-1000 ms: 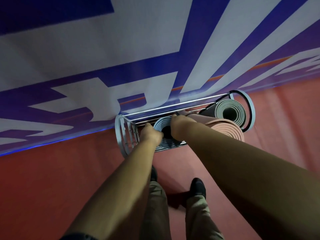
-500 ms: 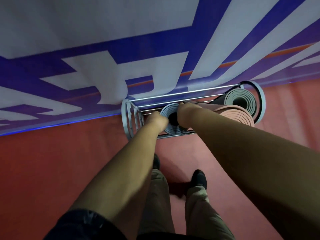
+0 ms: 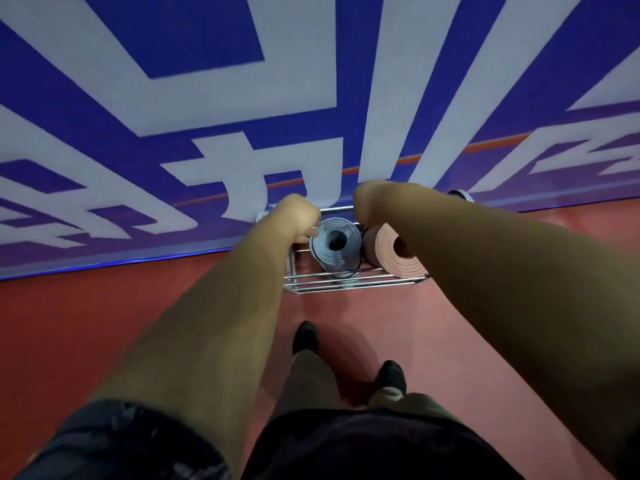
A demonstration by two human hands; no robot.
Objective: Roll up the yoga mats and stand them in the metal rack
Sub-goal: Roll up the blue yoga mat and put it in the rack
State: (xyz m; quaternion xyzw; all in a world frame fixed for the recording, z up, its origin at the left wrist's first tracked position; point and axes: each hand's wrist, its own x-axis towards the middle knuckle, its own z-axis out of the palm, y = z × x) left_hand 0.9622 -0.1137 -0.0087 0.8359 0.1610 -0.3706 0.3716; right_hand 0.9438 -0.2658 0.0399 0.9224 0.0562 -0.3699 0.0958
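Mats first: blue-grey mat (image 3: 334, 241) stands on end in the metal rack (image 3: 346, 285), spiral end and hollow core facing up at the camera, long axis roughly vertical. Pink mat (image 3: 403, 261) is upright just beside it on the right, sides touching or very nearly, partly hidden under the right forearm. Rack sits on the red floor (image 3: 104, 323) against the blue-and-white wall banner (image 3: 207, 98). Left hand (image 3: 298, 218) is curled at the blue-grey mat's left rim. One fingertip looks to meet the rim, but with the blur I cannot tell if it pinches the outer wrap or only rests there. Right hand (image 3: 369, 202) is curled too, above the roll's far rim near the rack's back rail; cannot tell whether it holds mat, rail or nothing. Key relation: the roll lies below and between the two hands, left hand nearer and level with its rim, right hand beyond it and higher. Judgement: this mat looks seated and the step is about done. The next move calls for coming away straight up along the roll's axis, so the outer wrap does not unwind or the roll tip leftward. Shoes (image 3: 304, 336) are on the floor in front of the rack, apart from it.
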